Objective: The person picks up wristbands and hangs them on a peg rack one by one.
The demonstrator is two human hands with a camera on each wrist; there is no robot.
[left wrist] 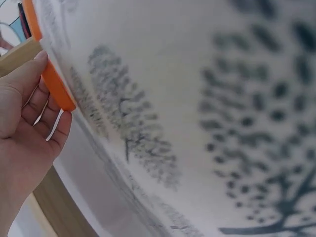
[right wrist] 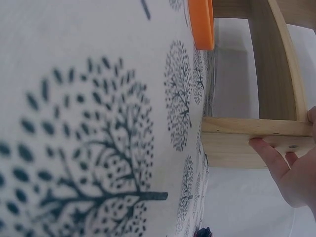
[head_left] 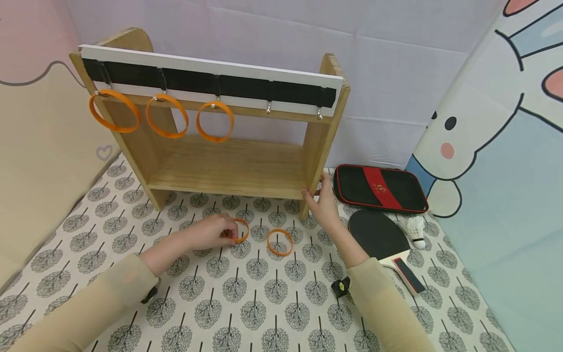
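My left hand (head_left: 214, 231) pinches an orange silicone wristband (head_left: 242, 231) low over the tablecloth, in front of the shelf. In the left wrist view, the thumb and fingers (left wrist: 61, 129) hold the band's edge. A second orange wristband (head_left: 279, 242) lies flat to its right. My right hand (head_left: 324, 205) grips the right side panel of a wooden shelf (head_left: 228, 164), its thumb at the panel's front edge and fingers (right wrist: 270, 157) on the outer face. Three orange wristbands, one of them the middle band (head_left: 167, 116), hang from hooks along the shelf's top strip (head_left: 193, 80); two hooks to the right hold nothing.
Right of the shelf lies a black and red zip case (head_left: 374, 188). Nearer are a black table tennis paddle (head_left: 379, 234) and a shuttlecock (head_left: 415, 231). The tree-print tablecloth (head_left: 255, 313) spreads in front; a cartoon-print curtain (head_left: 497, 161) stands at the right.
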